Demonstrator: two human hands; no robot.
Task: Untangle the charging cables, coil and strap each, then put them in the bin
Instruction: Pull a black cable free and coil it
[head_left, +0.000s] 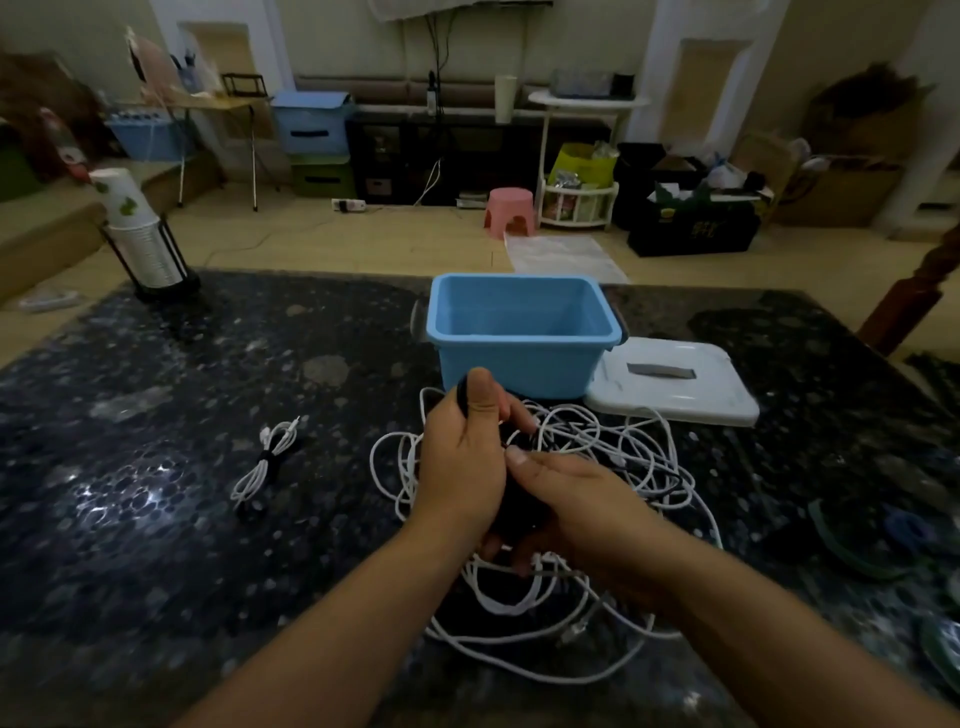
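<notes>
- Head view, dark speckled stone tabletop: carries every item below.
- Open light-blue plastic bin: landmark, at the table's middle toward the far edge, nothing seen inside.
- White rectangular lid with grey handle: flat, just right of the bin.
- Tangle of white charging cables: loose heap just in front of the bin, spreading nearer.
- Left hand: over the tangle, fingers curled, thumb pinching a black strap.
- Right hand: touching the left hand; what its curled fingers hold cannot be told.
- Coiled, strapped white cable: well left of the bin, nearer.
</notes>
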